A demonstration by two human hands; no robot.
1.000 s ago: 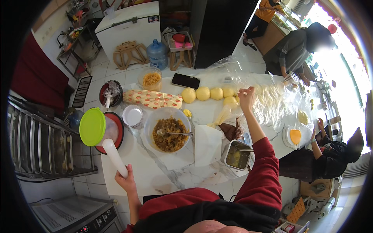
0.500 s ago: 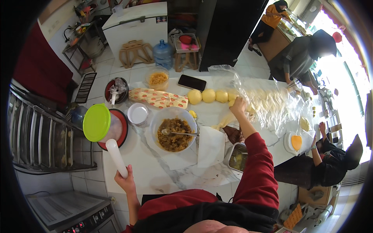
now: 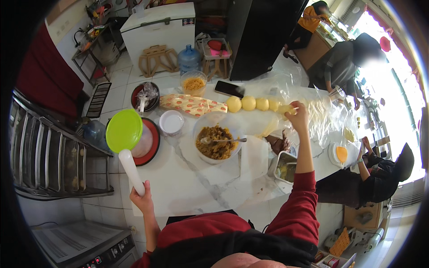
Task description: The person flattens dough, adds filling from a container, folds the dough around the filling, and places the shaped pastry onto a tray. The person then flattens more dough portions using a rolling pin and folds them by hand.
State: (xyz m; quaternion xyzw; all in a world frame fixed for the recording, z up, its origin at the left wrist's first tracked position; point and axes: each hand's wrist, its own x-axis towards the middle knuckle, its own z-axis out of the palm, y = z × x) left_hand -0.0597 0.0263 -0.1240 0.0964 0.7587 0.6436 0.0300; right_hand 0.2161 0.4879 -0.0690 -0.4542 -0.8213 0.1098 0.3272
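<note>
My left hand (image 3: pixel 144 199) is closed round the end of a white rolling pin (image 3: pixel 131 173), held tilted over the near left edge of the table. At the far side, my right hand (image 3: pixel 298 117) pinches a pale yellow dough ball (image 3: pixel 284 109) at the right end of a row of smooth dough balls (image 3: pixel 249 103). Clear plastic sheet (image 3: pixel 319 114) covers more pale dough to the right of that hand. In front of me stands a clear bowl (image 3: pixel 199 149) of brown chunky filling (image 3: pixel 219 147) with a spoon (image 3: pixel 207 140) in it.
Left of the bowl are white paper cups (image 3: pixel 171 122) and a green-lidded tub (image 3: pixel 124 130). A patterned wrapper (image 3: pixel 192 104), a phone (image 3: pixel 229 89) and a tub of orange shreds (image 3: pixel 194 84) lie farther back. A metal tin (image 3: pixel 284 168) sits near my right forearm. Several people work at the right.
My right hand has moved a little right along the dough row, its fingers now pinching a ball. The view has shifted, so the table things appear farther right. The left hand still grips the rolling pin.
</note>
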